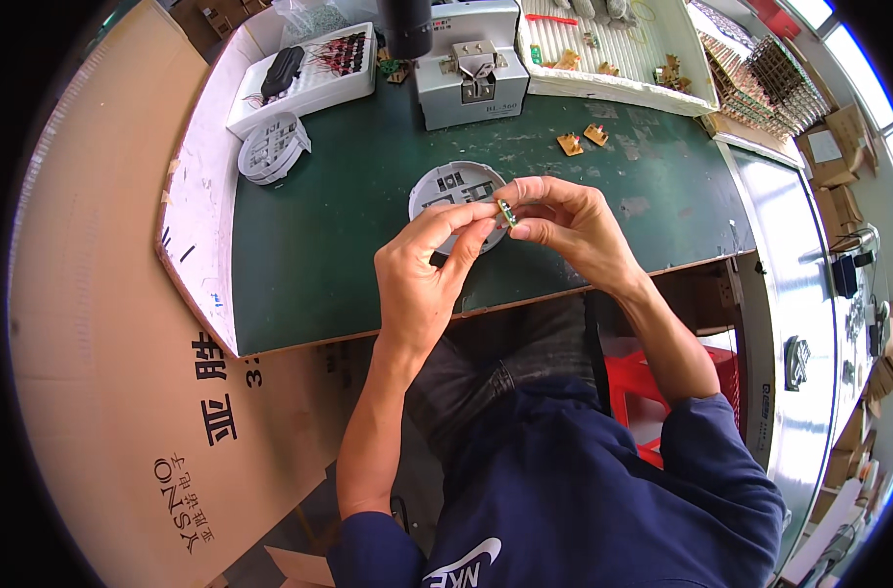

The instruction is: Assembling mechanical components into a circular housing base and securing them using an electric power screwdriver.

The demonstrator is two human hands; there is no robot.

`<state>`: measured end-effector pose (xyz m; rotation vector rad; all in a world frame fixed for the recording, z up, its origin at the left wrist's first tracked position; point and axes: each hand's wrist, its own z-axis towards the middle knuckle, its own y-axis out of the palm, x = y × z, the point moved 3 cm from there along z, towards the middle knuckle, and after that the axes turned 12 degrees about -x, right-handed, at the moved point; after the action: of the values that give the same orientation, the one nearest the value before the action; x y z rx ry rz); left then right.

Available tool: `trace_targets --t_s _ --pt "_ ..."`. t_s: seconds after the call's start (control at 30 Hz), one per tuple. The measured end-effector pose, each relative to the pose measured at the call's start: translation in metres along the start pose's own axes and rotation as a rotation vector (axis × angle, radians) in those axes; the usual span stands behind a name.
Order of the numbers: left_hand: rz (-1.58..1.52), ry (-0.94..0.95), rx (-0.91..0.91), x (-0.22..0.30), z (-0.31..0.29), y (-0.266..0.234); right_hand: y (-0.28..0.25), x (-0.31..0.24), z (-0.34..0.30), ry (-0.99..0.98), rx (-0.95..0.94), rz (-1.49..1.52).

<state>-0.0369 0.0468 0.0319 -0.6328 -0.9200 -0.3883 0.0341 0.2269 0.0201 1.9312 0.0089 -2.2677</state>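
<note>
A small green circuit board [506,213] is held up on edge between my two hands. The fingertips of my left hand [429,255] pinch at its left side. Thumb and fingers of my right hand [567,227] grip it from the right. Right below the hands lies a round grey plastic housing [427,186] with cut-outs and compartments, partly hidden by my fingers. A second grey housing [270,147] of the same sort rests at the left of the green table [339,265].
A grey metal machine [471,88] stands at the back middle. Left of it, a white foam tray [309,78] holds wired parts and a black object. A larger foam tray [623,49] with boards sits back right. Two small brown boards [571,145] lie before it. Cardboard [103,294] borders the left.
</note>
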Motion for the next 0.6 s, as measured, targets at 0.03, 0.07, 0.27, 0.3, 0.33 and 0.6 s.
trace_targets --t_s 0.03,0.07,0.27,0.3,0.33,0.6 --pt "0.052 0.051 0.011 0.001 0.0 0.0 0.0 -0.002 0.0 0.002 -0.007 -0.008" --pt "0.051 0.05 0.012 0.002 0.0 0.0 0.001 -0.003 -0.001 0.004 -0.014 -0.016" --pt "0.247 0.149 0.025 0.018 0.003 0.0 -0.002 -0.002 -0.002 -0.047 -0.05 -0.015" --pt "0.222 0.142 0.019 0.018 0.003 0.0 -0.002 -0.002 -0.003 -0.045 -0.052 -0.016" --pt "0.197 0.137 0.013 0.018 0.004 0.0 -0.003 -0.001 -0.003 -0.028 -0.041 -0.011" --pt "0.296 0.046 0.087 -0.003 0.0 -0.011 -0.011 -0.005 0.001 -0.009 0.107 -0.411"
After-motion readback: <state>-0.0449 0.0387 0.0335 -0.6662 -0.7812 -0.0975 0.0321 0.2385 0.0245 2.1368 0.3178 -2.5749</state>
